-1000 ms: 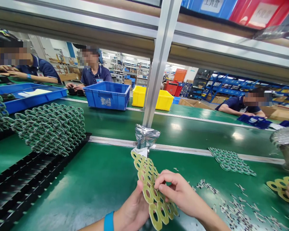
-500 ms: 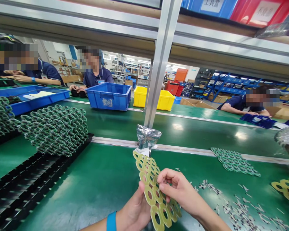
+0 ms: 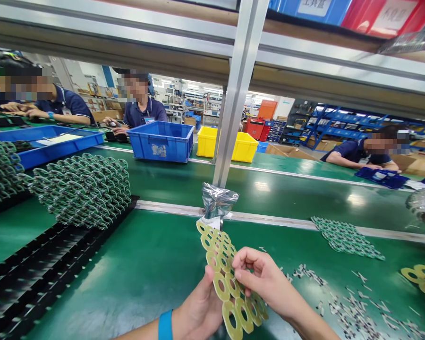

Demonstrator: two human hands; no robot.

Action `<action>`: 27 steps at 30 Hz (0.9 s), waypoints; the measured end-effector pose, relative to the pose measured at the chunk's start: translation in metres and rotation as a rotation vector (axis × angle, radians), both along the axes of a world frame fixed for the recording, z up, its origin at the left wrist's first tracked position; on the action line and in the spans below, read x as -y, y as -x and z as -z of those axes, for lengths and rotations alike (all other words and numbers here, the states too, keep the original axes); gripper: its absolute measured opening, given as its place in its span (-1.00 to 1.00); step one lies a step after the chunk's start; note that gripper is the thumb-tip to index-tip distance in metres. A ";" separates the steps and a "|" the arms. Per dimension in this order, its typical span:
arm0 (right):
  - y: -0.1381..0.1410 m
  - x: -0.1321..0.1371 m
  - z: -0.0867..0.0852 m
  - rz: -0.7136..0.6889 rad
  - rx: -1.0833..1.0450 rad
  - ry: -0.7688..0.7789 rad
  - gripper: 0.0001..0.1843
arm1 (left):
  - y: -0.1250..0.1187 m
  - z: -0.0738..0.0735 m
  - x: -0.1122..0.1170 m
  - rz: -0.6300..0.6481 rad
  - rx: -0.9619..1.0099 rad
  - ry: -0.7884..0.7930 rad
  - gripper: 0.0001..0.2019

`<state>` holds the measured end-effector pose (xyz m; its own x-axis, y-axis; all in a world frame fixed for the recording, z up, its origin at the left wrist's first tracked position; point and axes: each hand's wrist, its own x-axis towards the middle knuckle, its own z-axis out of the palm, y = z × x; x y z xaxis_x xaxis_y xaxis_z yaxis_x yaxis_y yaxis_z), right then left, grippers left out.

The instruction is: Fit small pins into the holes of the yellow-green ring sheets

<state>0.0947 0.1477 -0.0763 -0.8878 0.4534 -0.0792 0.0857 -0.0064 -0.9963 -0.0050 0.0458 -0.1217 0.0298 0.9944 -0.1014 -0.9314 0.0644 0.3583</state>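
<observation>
A yellow-green panel of joined ring-shaped boards (image 3: 217,252) stands tilted between both hands above the green table. My left hand (image 3: 198,309), with a blue wristband, grips the panel from the left, thumb pressed on one ring. My right hand (image 3: 260,278) has its fingers curled and pinched on the panel's right edge near the middle. The panel's lower rings (image 3: 239,316) reach below my hands.
Racked green ring panels (image 3: 83,189) stand on black slotted trays (image 3: 38,269) at left. A silver foil bag (image 3: 217,200) sits by an aluminium post (image 3: 233,104). A flat green panel (image 3: 345,238), scattered small offcuts (image 3: 350,302), more yellow rings (image 3: 423,278), blue bins (image 3: 161,139) and co-workers lie beyond.
The view shifted slightly; both hands and the panel stay nearly in place, drifting a little right. The other person's hand at the right edge has left the frame.
</observation>
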 end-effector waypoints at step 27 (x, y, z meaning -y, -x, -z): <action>0.000 0.012 -0.007 0.106 0.066 -0.232 -0.96 | -0.001 0.002 0.001 0.019 -0.062 -0.117 -0.32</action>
